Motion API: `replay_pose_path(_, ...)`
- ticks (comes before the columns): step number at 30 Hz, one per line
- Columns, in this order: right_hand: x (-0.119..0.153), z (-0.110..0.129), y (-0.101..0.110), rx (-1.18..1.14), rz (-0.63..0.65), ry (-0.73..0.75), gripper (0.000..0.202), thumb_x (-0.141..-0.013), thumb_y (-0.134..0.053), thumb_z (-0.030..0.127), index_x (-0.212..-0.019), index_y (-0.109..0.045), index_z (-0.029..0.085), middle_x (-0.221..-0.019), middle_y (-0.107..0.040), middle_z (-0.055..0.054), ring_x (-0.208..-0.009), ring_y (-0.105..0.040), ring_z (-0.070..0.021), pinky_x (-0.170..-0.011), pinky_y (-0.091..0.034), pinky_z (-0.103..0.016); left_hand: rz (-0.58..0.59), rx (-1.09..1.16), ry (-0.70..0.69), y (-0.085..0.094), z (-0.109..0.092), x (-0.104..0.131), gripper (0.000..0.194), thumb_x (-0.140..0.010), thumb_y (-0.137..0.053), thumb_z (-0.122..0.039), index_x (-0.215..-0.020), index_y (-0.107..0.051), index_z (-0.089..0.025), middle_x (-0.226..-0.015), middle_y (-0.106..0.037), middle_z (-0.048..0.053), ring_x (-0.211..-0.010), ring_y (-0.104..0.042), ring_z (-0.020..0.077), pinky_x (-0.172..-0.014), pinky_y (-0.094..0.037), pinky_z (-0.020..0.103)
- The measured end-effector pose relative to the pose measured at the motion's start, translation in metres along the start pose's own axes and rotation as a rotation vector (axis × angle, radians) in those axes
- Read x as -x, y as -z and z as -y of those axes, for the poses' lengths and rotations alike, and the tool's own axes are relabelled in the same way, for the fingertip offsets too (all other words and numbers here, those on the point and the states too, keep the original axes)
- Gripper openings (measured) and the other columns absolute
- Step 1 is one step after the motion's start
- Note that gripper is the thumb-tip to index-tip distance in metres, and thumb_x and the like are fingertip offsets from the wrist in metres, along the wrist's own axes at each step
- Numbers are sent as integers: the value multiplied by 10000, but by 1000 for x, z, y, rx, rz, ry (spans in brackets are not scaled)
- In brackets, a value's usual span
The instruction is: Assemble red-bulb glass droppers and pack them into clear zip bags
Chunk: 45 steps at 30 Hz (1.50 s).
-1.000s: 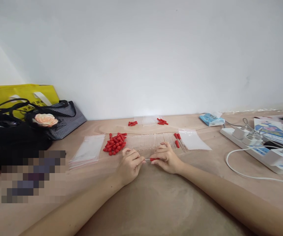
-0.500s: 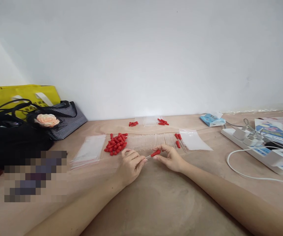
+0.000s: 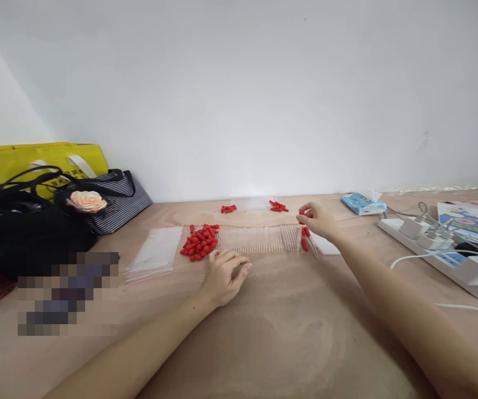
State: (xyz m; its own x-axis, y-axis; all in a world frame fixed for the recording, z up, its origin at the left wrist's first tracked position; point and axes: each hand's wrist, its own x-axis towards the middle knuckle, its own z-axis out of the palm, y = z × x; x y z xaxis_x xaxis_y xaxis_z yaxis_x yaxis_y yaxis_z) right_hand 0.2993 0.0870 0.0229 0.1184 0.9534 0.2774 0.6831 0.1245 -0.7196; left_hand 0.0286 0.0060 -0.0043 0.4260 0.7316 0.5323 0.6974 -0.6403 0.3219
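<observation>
My right hand pinches a dropper by its red rubber bulb, above the right end of the row of thin glass tubes. The dropper's tube is hard to make out there. Just below it lie a few droppers with red bulbs, beside a clear plastic bag partly hidden by my wrist. My left hand rests low over the table, fingers loosely bent and thumb apart, holding nothing. Its fingertips are near the pile of loose red bulbs and the tubes' near ends.
A stack of clear zip bags lies left of the pile. Further back are two small red groups and more tubes. Bags stand at left. A tissue pack and a power strip with cables lie at right.
My hands were together on one dropper, left on its tube and right on its red bulb. My left hand has let go; my right has carried the dropper right and away from me.
</observation>
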Motion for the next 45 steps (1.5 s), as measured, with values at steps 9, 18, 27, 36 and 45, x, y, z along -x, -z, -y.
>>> replay_pose_path(9, -9, -32, -13, 496, 32, -70, 334, -735, -476, 366, -1005, -605, 218, -859, -659, -61, -848, -579, -236, -718, -375, -336, 27, -31, 24, -2, 0, 0, 201, -832, -460, -294, -736, -615, -210, -752, -628, -9, -754, -541, 147, -791, -253, 372)
replay_pose_path(18, 1, -30, 16, 578, 366, 217, 223, -679, -568, 393, -844, -659, 273, -840, -639, -8, -796, -564, -188, -682, -356, -287, 60, -61, 46, -1, 0, 1, 142, -793, -512, -271, -727, -624, -213, -758, -634, -9, -771, -536, 157, -796, -252, 383)
replay_pose_path(27, 3, -34, 16, 420, 386, 250, 133, -580, -665, 285, -699, -654, 227, -746, -620, -5, -720, -549, -168, -651, -375, -265, -14, -275, 196, 2, 16, -5, 150, -732, -559, -267, -869, -576, -209, -830, -584, 35, -835, -488, 226, -729, -293, 388)
replay_pose_path(36, 39, 4, -10, -322, 372, 216, 315, -678, -596, 314, -952, -565, 161, -681, -590, 3, -600, -530, -112, -571, -418, -242, 168, -350, 103, 11, 35, -27, 313, -729, -565, -423, -984, -613, -247, -996, -528, 70, -953, -428, 263, -814, -288, 448)
replay_pose_path(45, 96, 19, -50, -223, 347, 421, 213, -753, -541, 252, -934, -640, 198, -825, -632, -55, -685, -542, -139, -635, -439, -278, 298, -400, -18, 4, 40, -20, 341, -846, -390, -448, -1140, -533, -350, -1310, -353, 67, -1186, -243, 325, -918, -167, 549)
